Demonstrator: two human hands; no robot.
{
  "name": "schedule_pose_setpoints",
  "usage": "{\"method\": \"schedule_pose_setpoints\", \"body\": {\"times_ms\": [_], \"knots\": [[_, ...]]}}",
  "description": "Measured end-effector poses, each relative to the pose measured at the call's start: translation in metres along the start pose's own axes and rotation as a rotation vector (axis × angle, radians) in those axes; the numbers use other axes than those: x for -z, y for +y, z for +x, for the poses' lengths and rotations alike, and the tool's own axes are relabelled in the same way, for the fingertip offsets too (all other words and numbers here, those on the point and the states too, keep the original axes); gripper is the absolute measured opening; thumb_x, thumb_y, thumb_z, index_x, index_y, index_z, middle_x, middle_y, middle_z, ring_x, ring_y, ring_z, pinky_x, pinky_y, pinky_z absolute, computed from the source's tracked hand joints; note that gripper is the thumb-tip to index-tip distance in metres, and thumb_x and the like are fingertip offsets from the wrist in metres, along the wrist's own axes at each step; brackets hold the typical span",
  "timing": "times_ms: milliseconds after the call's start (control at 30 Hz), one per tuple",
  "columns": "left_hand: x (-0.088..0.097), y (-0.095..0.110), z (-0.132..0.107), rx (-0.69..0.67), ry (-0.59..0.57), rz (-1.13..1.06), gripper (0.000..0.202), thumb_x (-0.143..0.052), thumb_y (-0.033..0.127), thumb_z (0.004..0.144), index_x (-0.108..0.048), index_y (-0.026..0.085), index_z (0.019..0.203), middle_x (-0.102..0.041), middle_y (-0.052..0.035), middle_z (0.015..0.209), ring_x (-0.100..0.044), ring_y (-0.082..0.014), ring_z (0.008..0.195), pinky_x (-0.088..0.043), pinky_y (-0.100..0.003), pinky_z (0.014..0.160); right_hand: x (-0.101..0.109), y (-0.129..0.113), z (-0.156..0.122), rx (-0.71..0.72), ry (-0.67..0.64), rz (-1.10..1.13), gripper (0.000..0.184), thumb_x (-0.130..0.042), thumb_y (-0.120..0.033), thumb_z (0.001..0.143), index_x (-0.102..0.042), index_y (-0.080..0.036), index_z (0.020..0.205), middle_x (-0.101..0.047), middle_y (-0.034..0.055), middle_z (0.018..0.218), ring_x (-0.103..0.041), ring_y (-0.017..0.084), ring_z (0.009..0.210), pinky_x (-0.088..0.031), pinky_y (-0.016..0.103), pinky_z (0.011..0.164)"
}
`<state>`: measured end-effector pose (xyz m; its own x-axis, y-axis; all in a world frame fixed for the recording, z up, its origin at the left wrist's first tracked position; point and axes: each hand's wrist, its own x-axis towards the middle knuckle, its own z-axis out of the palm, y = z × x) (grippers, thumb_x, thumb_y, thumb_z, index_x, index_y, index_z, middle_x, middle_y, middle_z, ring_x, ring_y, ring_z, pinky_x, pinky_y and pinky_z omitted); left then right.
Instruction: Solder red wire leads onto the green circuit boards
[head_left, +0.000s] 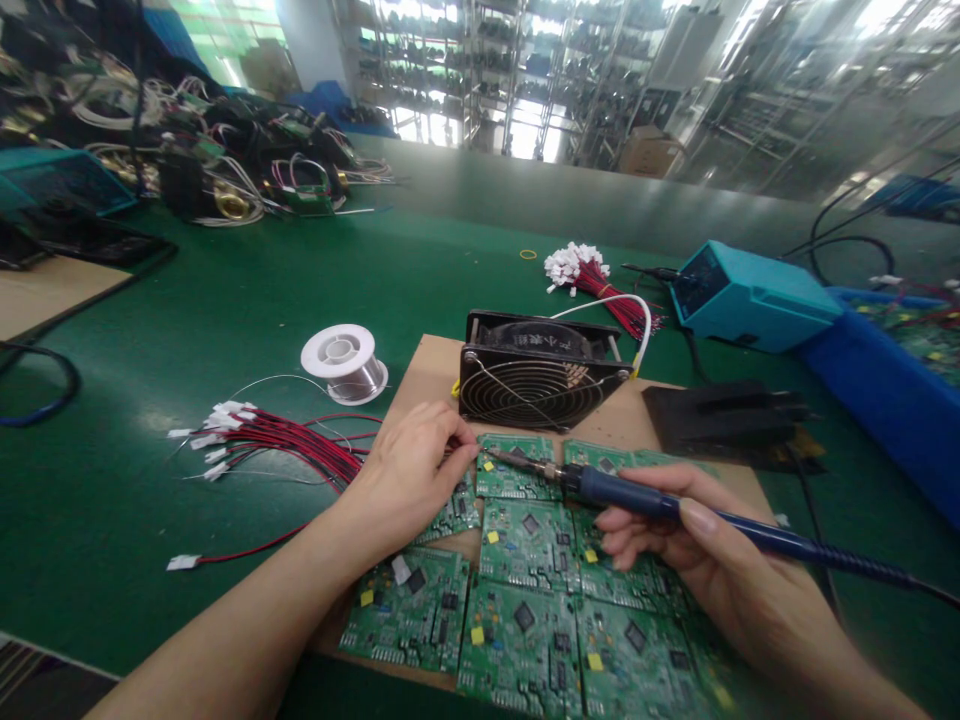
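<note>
My right hand grips a soldering iron with a dark blue handle. Its metal tip lies over the upper part of a green circuit board, close to my left fingertips. My left hand is closed in a pinch at that board's left edge; what sits between thumb and finger is too small to make out. Beneath my left forearm and wrist run red-and-black wires with white connectors, one lying apart from the bundle. Several more circuit boards lie side by side below my hands, some partly hidden by them.
A black fan stands behind the boards on a brown board. A solder spool is at left. Behind right are a tied wire bundle, a teal soldering station, a black iron stand and a blue bin.
</note>
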<state>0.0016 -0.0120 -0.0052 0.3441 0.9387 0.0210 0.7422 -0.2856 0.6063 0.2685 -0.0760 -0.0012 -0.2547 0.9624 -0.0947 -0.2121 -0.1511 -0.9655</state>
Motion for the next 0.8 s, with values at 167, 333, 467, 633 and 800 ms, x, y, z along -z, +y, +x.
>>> {"method": "schedule_pose_setpoints", "body": {"times_ms": [167,333,467,633,800], "knots": [[0.0002,0.0017,-0.0004,0.001,0.008,-0.009,0.011,-0.052,0.018,0.089,-0.057,0.018,0.079,-0.063,-0.0036,0.086,-0.058,-0.0202,0.087,-0.043,-0.035,0.079,0.0005,0.0002,-0.0019,0.003,-0.002,-0.007,0.024,-0.055,-0.037,0.097,-0.068,-0.022,0.110,-0.076,0.0088,0.092,-0.073,0.019,0.078,-0.061,0.026,0.068],[0.0010,0.0022,-0.0004,0.012,0.001,-0.020,0.011,-0.053,0.017,0.089,-0.058,0.018,0.080,-0.063,-0.0038,0.086,-0.058,-0.0202,0.087,-0.043,-0.036,0.079,-0.0016,-0.0020,-0.0021,-0.002,-0.001,-0.014,0.024,-0.055,-0.038,0.097,-0.068,-0.023,0.110,-0.076,0.0083,0.092,-0.073,0.018,0.079,-0.061,0.025,0.069],[0.0017,0.0020,0.0000,0.014,0.001,-0.010,0.011,-0.052,0.018,0.089,-0.059,0.018,0.079,-0.063,-0.0037,0.087,-0.058,-0.0200,0.087,-0.044,-0.035,0.079,-0.0052,-0.0039,0.0006,0.017,0.009,-0.022,0.024,-0.058,-0.039,0.095,-0.069,-0.021,0.106,-0.076,0.0092,0.089,-0.074,0.018,0.076,-0.061,0.025,0.067],[0.0023,0.0030,0.0003,0.011,-0.003,0.003,0.012,-0.051,0.019,0.090,-0.059,0.018,0.080,-0.063,-0.0043,0.087,-0.059,-0.0210,0.088,-0.045,-0.036,0.078,-0.0058,-0.0047,0.0009,-0.002,0.034,-0.034,0.025,-0.061,-0.040,0.093,-0.069,-0.019,0.105,-0.076,0.0102,0.088,-0.073,0.020,0.075,-0.062,0.027,0.065],[0.0021,0.0030,-0.0005,0.006,0.008,0.014,0.012,-0.052,0.019,0.089,-0.059,0.019,0.080,-0.064,-0.0038,0.086,-0.059,-0.0202,0.086,-0.045,-0.035,0.077,-0.0047,-0.0034,0.0005,-0.015,0.036,-0.047,0.027,-0.060,-0.041,0.094,-0.068,-0.019,0.107,-0.076,0.0104,0.088,-0.073,0.020,0.075,-0.062,0.028,0.066]]}}
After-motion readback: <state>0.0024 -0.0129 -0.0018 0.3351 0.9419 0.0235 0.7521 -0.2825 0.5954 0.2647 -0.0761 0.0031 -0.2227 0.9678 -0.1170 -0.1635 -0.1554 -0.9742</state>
